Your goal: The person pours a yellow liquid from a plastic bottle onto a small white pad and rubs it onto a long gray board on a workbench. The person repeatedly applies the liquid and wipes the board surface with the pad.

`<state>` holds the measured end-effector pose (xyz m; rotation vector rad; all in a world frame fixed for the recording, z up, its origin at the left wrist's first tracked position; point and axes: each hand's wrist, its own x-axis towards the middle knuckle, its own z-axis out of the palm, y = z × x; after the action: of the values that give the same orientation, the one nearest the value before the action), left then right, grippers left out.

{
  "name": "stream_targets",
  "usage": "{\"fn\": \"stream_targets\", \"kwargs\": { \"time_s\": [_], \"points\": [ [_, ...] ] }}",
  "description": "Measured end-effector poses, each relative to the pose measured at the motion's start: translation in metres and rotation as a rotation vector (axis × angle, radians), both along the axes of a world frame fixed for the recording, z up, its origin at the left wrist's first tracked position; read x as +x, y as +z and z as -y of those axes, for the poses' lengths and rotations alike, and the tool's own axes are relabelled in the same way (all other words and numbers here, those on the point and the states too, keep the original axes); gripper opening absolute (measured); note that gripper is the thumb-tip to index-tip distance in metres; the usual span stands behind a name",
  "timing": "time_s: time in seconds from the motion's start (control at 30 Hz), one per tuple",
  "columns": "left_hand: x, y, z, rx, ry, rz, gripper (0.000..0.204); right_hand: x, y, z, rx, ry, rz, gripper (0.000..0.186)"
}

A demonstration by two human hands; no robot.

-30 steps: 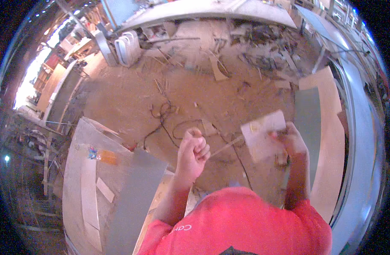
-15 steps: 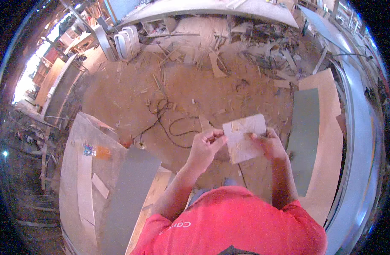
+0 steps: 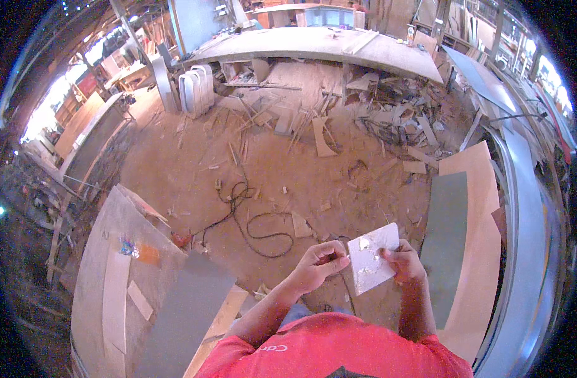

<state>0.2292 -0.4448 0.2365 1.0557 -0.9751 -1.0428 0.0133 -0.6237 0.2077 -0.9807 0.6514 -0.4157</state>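
Note:
A small flat pale board (image 3: 371,269) with shiny yellowish smears, perhaps glue, is held out in front of my red shirt. My right hand (image 3: 407,262) grips it by its right edge, thumb on top and fingers underneath. At the opposite edge, my left hand (image 3: 321,264) is closed in a pinch, thumb against the curled fingers. Its thumb tip is beside the board's left edge; whether it touches the board or holds something small is too unclear to tell.
A dark cord (image 3: 269,236) lies looped on the dusty brown floor among wood scraps. To the left stands a worktop (image 3: 93,277) with a grey panel (image 3: 184,315). Large curved sheets (image 3: 480,239) lean at the right. A long bench (image 3: 313,47) spans the back.
The view has tipped upward, so more of the back bench shows and my hands sit lower. The board is turned to a steeper slant and now catches the light. My right hand keeps its grip.

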Motion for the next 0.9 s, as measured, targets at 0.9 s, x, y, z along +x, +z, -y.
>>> {"fn": "stream_targets", "kwargs": {
  "time_s": [0.9],
  "points": [
    [0.075,-0.032,0.133,0.142,0.114,0.15,0.016,0.087,-0.007,0.124,-0.016,0.05,0.012,0.033]
  ]
}}
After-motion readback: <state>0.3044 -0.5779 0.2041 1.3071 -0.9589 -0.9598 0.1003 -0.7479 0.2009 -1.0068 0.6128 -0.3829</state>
